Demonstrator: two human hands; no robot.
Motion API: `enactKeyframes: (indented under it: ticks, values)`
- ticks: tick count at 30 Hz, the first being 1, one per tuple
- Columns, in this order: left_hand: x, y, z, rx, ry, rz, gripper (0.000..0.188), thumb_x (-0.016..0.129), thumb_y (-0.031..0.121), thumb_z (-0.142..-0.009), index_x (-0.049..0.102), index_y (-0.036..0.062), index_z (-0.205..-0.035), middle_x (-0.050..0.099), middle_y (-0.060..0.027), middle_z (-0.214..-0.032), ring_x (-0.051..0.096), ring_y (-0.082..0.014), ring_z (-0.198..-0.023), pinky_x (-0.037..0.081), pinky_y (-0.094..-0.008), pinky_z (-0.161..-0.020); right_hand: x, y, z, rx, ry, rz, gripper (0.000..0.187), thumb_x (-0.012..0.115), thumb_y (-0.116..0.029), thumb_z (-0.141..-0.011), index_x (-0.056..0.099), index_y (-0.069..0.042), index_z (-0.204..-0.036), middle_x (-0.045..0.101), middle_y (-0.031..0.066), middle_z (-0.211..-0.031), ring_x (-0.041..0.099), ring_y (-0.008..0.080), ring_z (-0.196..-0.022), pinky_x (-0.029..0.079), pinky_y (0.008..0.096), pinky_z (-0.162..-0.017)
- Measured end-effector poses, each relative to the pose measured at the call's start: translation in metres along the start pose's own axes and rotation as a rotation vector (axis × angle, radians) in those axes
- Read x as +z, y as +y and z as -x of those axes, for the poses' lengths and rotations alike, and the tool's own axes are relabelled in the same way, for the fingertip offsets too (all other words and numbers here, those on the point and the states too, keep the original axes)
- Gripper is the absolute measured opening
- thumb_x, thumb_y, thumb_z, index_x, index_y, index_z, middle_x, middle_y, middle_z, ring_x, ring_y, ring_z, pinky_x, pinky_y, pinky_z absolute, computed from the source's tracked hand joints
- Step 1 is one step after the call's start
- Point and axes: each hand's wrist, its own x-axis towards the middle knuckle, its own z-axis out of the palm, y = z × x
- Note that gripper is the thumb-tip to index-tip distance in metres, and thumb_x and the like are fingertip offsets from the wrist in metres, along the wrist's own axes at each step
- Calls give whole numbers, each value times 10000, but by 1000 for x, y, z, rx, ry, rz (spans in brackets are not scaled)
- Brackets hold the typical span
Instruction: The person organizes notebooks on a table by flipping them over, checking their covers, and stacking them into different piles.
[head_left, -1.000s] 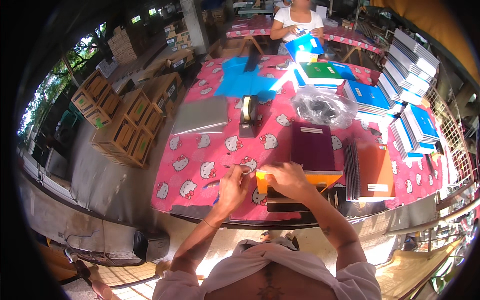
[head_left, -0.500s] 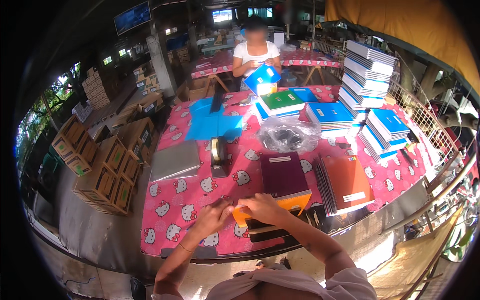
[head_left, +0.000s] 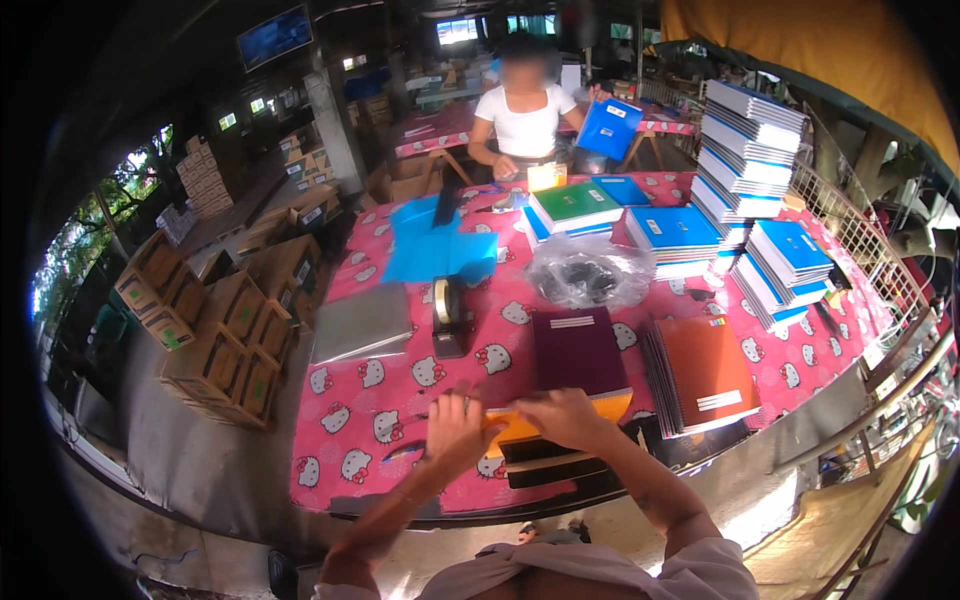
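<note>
In front of me, an orange cover-like piece (head_left: 515,430) stands tilted at the near side of a purple notebook (head_left: 580,350); whether it is a notebook of its own I cannot tell. My right hand (head_left: 565,417) is closed over its top edge. Beside its left end lies my left hand (head_left: 458,430), fingers stretched forward, its thumb touching the orange edge. Beneath the orange piece, dark items (head_left: 550,468) show at the table's near edge. To the right rest brown-orange spiral notebooks (head_left: 708,370), stacked.
A tape dispenser (head_left: 448,320), clear plastic sheets (head_left: 362,325) and a crumpled plastic bag (head_left: 590,272) lie on the pink table (head_left: 335,420). Stacks of blue notebooks (head_left: 745,150) rise at the right. Across the table a person (head_left: 525,120) holds a blue notebook (head_left: 608,127). Cartons (head_left: 225,350) stand left.
My left hand has loosened from the orange edge and its fingers have straightened. My right hand stays on it. The person opposite has swung the blue notebook to the right.
</note>
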Motion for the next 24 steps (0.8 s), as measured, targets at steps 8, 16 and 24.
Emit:
enactKeyframes:
  ticks: [8,16,24]
  values:
    - [10,-11,15,-62,49,-41,550,598,414,-930,545,-6,-1281,540,-192,-1317,509,-377,-1226,274,-591,-1103,0,1,0,63,-35,31,217,578,-281,-931,689,-245,-1114,688,28,-820,672,283,-698,524,448,-641]
    - [6,-1,-10,-2,19,50,542,612,418,-924,551,15,-1281,550,-174,-1315,600,-379,-1089,324,-588,-1073,-8,3,-4,47,-84,-31,209,569,-268,-934,683,-229,-1105,709,54,-862,688,303,-720,540,445,-643]
    - [21,9,11,-40,15,-189,825,564,522,-909,365,-78,-1439,347,-272,-1512,255,-414,-1455,162,-644,-1147,-7,-10,-10,52,-68,-27,211,568,-263,-933,675,-195,-1103,706,65,-851,689,317,-694,549,445,-610]
